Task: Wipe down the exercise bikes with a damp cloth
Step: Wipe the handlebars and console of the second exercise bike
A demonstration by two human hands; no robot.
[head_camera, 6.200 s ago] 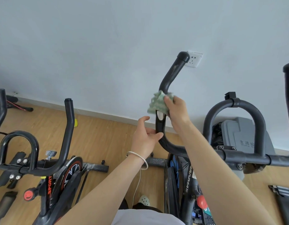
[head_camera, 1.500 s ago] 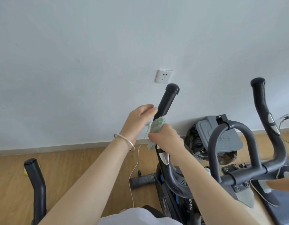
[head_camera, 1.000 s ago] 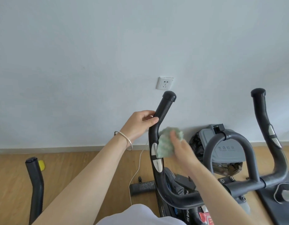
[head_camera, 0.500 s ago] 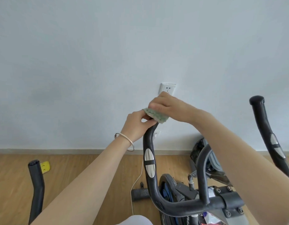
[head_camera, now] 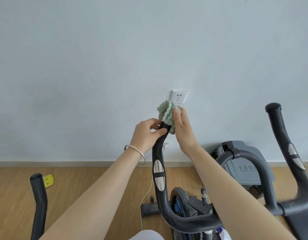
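The black left handlebar (head_camera: 159, 163) of the exercise bike rises in front of me, with silver pulse pads (head_camera: 158, 175) on its stem. A bunched green and white cloth (head_camera: 167, 113) covers the bar's top end. My right hand (head_camera: 181, 129) grips the cloth around that tip. Just below the cloth my left hand (head_camera: 147, 134), with a bracelet on the wrist, grips the bar. The bike's right handlebar (head_camera: 288, 153) stands at the right, and its centre loop (head_camera: 250, 163) curves between the two bars.
A wall socket (head_camera: 178, 97) sits just behind the cloth. A grey bin lid (head_camera: 246, 163) leans by the wall at the right. A second bike's handlebar (head_camera: 39, 201) stands at the lower left near a yellow tape measure (head_camera: 48, 181). A white cable (head_camera: 146, 198) trails on the wooden floor.
My right hand has turned upright from lying over the bar's tip, and the cloth is now bunched around the top end. My left hand has kept its hold just below.
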